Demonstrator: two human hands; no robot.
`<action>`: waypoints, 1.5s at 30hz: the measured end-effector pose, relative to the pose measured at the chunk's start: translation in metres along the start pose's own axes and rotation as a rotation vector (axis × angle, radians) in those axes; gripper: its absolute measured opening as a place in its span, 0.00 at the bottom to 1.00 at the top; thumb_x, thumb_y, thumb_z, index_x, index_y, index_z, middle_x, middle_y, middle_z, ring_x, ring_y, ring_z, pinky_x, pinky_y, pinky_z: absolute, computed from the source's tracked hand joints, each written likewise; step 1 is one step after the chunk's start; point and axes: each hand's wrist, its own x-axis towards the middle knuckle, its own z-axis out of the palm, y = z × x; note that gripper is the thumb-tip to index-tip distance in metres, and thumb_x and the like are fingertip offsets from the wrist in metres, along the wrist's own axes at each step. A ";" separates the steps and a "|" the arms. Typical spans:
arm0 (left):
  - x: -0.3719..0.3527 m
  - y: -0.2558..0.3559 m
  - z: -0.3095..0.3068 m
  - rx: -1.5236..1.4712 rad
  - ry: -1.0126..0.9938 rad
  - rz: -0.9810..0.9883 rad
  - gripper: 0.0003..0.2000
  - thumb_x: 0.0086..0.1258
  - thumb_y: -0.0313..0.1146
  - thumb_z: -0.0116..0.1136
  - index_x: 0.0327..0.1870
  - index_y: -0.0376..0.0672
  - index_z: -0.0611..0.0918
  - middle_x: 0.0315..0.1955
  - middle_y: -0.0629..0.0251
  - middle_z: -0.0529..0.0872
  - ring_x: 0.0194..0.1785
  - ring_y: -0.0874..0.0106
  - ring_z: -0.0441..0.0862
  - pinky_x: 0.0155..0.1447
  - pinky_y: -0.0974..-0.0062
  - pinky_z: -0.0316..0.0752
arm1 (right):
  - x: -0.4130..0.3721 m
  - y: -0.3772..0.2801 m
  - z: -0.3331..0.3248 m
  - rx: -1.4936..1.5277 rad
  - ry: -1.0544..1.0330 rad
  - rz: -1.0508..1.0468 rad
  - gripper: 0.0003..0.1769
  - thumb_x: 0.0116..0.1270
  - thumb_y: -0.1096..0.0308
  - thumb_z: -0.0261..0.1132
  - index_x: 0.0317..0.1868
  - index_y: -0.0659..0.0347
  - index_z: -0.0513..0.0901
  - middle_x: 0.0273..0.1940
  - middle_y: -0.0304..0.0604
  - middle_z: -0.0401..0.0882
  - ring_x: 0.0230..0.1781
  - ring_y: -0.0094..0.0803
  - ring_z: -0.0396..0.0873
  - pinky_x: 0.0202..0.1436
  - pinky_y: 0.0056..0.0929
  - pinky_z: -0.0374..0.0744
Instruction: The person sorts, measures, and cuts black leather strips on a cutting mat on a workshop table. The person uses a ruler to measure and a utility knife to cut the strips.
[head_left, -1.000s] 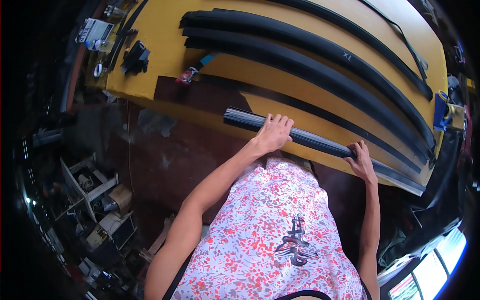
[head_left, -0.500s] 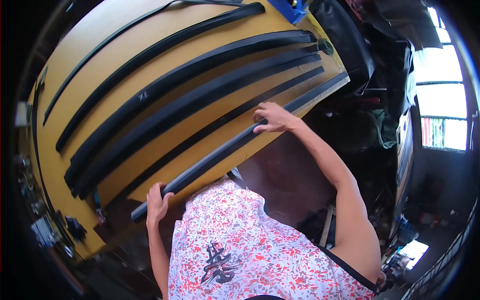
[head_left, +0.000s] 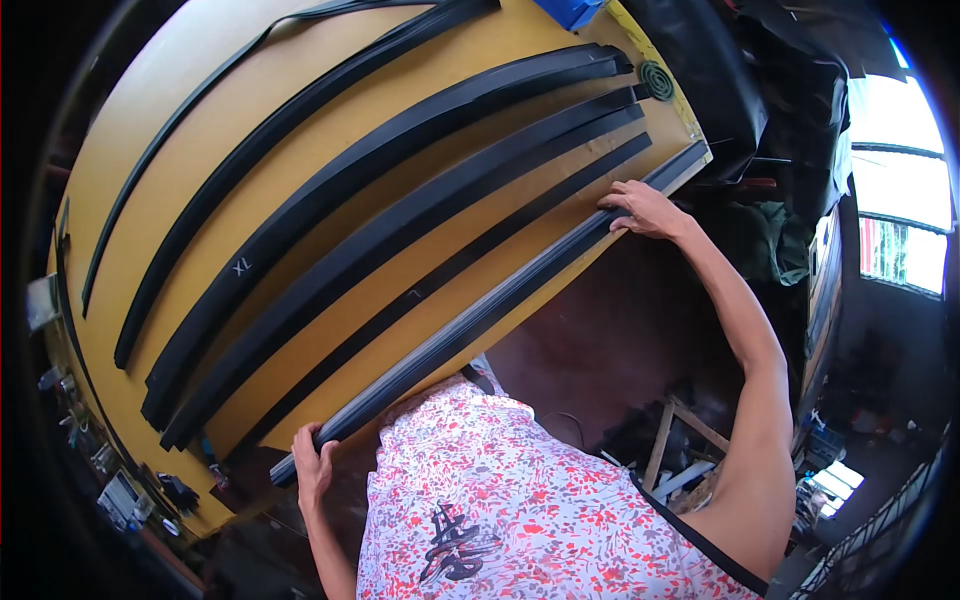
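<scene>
Along the near edge of the yellow table lies a stack of long black strips (head_left: 465, 318), its upper side looking grey where light falls on it. My left hand (head_left: 314, 466) is closed around the stack near its lower left end, fingers on the far side and thumb on the near side. Further up, my right hand (head_left: 648, 211) grips the same stack close to its upper right end, fingers curled over it. Just beyond it, a flat black strip (head_left: 415, 292) with a small light mark runs roughly parallel.
Several more bundles of black strips (head_left: 330, 185) lie across the yellow table (head_left: 330, 110). A green coil (head_left: 656, 80) sits near the right edge, by a blue object (head_left: 572, 10). Black sheeting (head_left: 700, 70) hangs beyond. Small items line the left side.
My right hand has moved up and right along the stack, so my hands are further apart. The left hand sits slightly lower in view. The camera view has shifted too.
</scene>
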 end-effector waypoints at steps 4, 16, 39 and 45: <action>-0.002 -0.001 0.002 0.013 0.022 -0.009 0.19 0.62 0.29 0.66 0.54 0.38 0.76 0.47 0.51 0.79 0.53 0.52 0.75 0.61 0.60 0.66 | 0.011 0.005 -0.008 0.011 -0.079 -0.078 0.28 0.55 0.57 0.77 0.52 0.61 0.79 0.50 0.48 0.77 0.55 0.48 0.74 0.61 0.43 0.72; -0.023 -0.039 0.025 0.228 0.420 0.095 0.23 0.59 0.23 0.65 0.57 0.37 0.74 0.52 0.51 0.77 0.60 0.51 0.73 0.68 0.55 0.61 | 0.008 -0.022 0.019 -0.124 0.151 -0.100 0.29 0.54 0.59 0.77 0.52 0.59 0.73 0.49 0.46 0.75 0.54 0.44 0.75 0.60 0.41 0.72; -0.046 -0.076 -0.006 0.565 0.525 0.157 0.32 0.52 0.31 0.71 0.61 0.44 0.72 0.56 0.59 0.76 0.63 0.59 0.73 0.68 0.52 0.63 | -0.034 -0.022 -0.027 -0.143 0.269 0.132 0.29 0.52 0.78 0.68 0.57 0.57 0.76 0.49 0.50 0.75 0.52 0.52 0.75 0.58 0.45 0.75; -0.059 -0.073 -0.113 0.550 0.647 0.181 0.28 0.57 0.31 0.68 0.60 0.42 0.72 0.55 0.56 0.76 0.61 0.55 0.73 0.66 0.53 0.63 | -0.020 -0.057 -0.113 -0.208 0.519 0.025 0.32 0.50 0.80 0.71 0.58 0.54 0.77 0.46 0.49 0.75 0.52 0.51 0.76 0.57 0.45 0.75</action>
